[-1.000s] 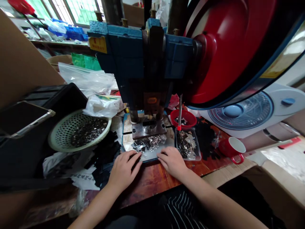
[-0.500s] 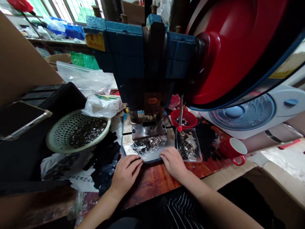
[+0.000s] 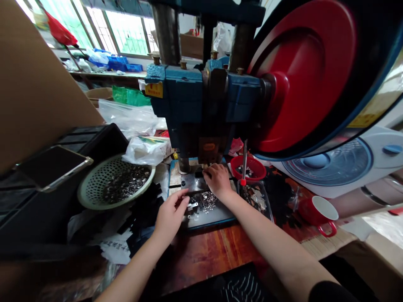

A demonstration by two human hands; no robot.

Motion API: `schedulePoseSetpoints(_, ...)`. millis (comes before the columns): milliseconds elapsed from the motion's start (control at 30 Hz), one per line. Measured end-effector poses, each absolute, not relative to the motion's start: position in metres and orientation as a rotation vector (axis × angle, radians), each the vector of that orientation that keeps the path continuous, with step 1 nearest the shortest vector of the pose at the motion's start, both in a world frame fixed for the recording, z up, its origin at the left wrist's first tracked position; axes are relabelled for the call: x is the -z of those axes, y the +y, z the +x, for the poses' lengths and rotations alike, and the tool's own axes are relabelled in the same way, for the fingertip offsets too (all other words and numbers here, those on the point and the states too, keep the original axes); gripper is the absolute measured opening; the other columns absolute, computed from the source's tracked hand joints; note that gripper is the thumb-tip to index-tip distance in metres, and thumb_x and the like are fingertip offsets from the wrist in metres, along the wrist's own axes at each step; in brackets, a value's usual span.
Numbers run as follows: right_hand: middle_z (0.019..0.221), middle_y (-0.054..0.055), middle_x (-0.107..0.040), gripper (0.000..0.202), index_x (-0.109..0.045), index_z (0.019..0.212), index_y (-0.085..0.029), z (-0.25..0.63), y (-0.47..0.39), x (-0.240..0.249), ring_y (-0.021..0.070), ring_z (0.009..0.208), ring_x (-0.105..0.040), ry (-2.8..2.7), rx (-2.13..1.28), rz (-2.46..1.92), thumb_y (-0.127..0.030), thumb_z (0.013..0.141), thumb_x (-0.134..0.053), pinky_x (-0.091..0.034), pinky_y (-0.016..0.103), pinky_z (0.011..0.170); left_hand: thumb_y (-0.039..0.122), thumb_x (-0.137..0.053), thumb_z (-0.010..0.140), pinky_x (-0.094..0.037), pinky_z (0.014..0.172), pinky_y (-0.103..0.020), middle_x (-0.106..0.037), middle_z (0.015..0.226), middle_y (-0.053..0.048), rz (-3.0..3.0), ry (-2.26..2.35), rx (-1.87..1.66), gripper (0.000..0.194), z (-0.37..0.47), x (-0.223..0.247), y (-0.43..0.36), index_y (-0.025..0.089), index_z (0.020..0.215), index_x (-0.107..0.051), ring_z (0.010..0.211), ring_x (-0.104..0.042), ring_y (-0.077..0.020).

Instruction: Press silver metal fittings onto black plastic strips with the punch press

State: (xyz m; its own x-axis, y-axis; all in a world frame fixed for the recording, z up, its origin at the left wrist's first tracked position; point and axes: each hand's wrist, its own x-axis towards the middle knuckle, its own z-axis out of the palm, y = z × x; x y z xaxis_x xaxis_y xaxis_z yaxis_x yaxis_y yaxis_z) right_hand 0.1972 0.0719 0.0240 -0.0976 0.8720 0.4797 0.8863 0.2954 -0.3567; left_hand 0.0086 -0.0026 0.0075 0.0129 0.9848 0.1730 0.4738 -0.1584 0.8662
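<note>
A blue press (image 3: 185, 96) with a big red wheel (image 3: 302, 75) stands over a metal plate (image 3: 217, 216) that bears small silver parts (image 3: 208, 201). My right hand (image 3: 217, 180) reaches in at the die block (image 3: 192, 181) under the press head, its fingers pressed together; what they pinch, if anything, is hidden. At the plate's left side my left hand (image 3: 173, 212) has thumb and forefinger close around the end of a small flat metal piece (image 3: 192, 205).
On the left are a pale green basket (image 3: 85, 195) of metal bits and a phone (image 3: 53, 165). On the right stand a red bowl (image 3: 262, 170), a clear tray (image 3: 269, 205), a red mug (image 3: 310, 212) and a fan (image 3: 333, 161). Black strips (image 3: 143, 214) lie left of the plate.
My right hand has moved from the plate's front edge forward to the die. My left hand has risen a little to the metal piece. The view has tilted up.
</note>
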Motion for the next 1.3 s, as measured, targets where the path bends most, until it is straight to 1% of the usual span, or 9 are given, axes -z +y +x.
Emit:
schedulePoseSetpoints(100,0.092,0.004,-0.064,0.02,-0.07,0.088,-0.026,0.202,0.065,-0.021,0.0211,0.093,-0.051,-2.03,0.078,-1.45,-0.032,0.088,-0.051,-0.035,0.036,0.086,0.042,-0.054,0.081,-0.05,0.077,-0.032,-0.069,0.092,-0.003,1.643,1.503,-1.073,0.032,0.008,-0.014,0.009,0.021,0.103,-0.064,0.082,-0.064,-0.019)
schedulePoseSetpoints(200,0.098,0.003,-0.064,0.023,-0.068,0.099,-0.027,0.209,0.059,-0.023,0.0211,0.099,-0.049,-2.105,0.117,-1.365,-0.034,0.089,-0.048,-0.03,0.04,0.096,0.041,-0.055,0.08,-0.048,0.082,-0.033,-0.068,0.097,-0.003,1.696,1.483,-1.098,0.028,0.01,-0.021,0.023,0.022,0.097,-0.067,0.087,-0.063,-0.0196)
schedulePoseSetpoints(333,0.106,0.003,-0.063,0.024,-0.067,0.104,-0.028,0.212,0.059,-0.029,0.0221,0.105,-0.047,-2.181,0.122,-1.353,-0.035,0.088,-0.05,-0.024,0.044,0.103,0.039,-0.056,0.079,-0.047,0.081,-0.032,-0.069,0.095,-0.002,1.696,1.492,-1.113,0.027,0.016,-0.029,0.043,0.023,0.097,-0.066,0.086,-0.063,-0.0191)
schedulePoseSetpoints(600,0.105,0.003,-0.065,0.025,-0.067,0.104,-0.026,0.21,0.057,-0.03,0.0217,0.107,-0.05,-2.173,0.072,-1.321,-0.035,0.089,-0.049,-0.024,0.045,0.105,0.04,-0.055,0.079,-0.047,0.077,-0.031,-0.069,0.091,-0.002,1.729,1.548,-1.117,0.028,0.027,-0.039,0.057,0.022,0.096,-0.067,0.081,-0.062,-0.0191)
schedulePoseSetpoints(700,0.105,0.004,-0.066,0.026,-0.067,0.103,-0.025,0.21,0.059,-0.026,0.0214,0.107,-0.051,-2.108,-0.027,-1.3,-0.037,0.089,-0.05,-0.031,0.043,0.102,0.039,-0.054,0.079,-0.048,0.075,-0.031,-0.069,0.089,-0.003,1.73,1.535,-1.117,0.028,0.034,-0.041,0.059,0.021,0.095,-0.067,0.079,-0.062,-0.0189)
schedulePoseSetpoints(800,0.107,0.005,-0.066,0.027,-0.066,0.106,-0.023,0.213,0.062,-0.021,0.0193,0.108,-0.054,-1.975,-0.168,-1.26,-0.033,0.091,-0.045,-0.039,0.037,0.096,0.038,-0.053,0.08,-0.048,0.074,-0.031,-0.07,0.088,-0.003,1.778,1.539,-1.104,0.027,0.043,-0.041,0.065,0.02,0.095,-0.067,0.078,-0.062,-0.0188)
schedulePoseSetpoints(867,0.108,0.005,-0.066,0.028,-0.064,0.11,-0.022,0.217,0.062,-0.018,0.0184,0.109,-0.054,-1.91,-0.188,-1.243,-0.03,0.092,-0.044,-0.041,0.036,0.095,0.037,-0.052,0.081,-0.048,0.074,-0.031,-0.07,0.087,-0.003,1.844,1.554,-1.083,0.026,0.048,-0.04,0.069,0.02,0.093,-0.068,0.078,-0.063,-0.0189)
schedulePoseSetpoints(1100,0.113,0.003,-0.065,0.024,-0.064,0.108,-0.027,0.224,0.058,-0.017,0.022,0.117,-0.048,-2.044,-0.085,-1.284,-0.032,0.089,-0.049,-0.029,0.046,0.103,0.034,-0.053,0.08,-0.045,0.081,-0.037,-0.07,0.092,-0.006,1.958,1.641,-1.072,0.024,0.054,-0.033,0.077,0.019,0.089,-0.07,0.088,-0.061,-0.0237)
schedulePoseSetpoints(1300,0.116,0.002,-0.063,0.027,-0.063,0.112,-0.027,0.224,0.058,-0.018,0.0221,0.118,-0.045,-2.078,-0.063,-1.302,-0.033,0.09,-0.049,-0.025,0.048,0.105,0.033,-0.052,0.08,-0.044,0.082,-0.037,-0.069,0.091,-0.006,1.981,1.683,-1.066,0.024,0.054,-0.028,0.08,0.019,0.088,-0.07,0.089,-0.06,-0.0239)
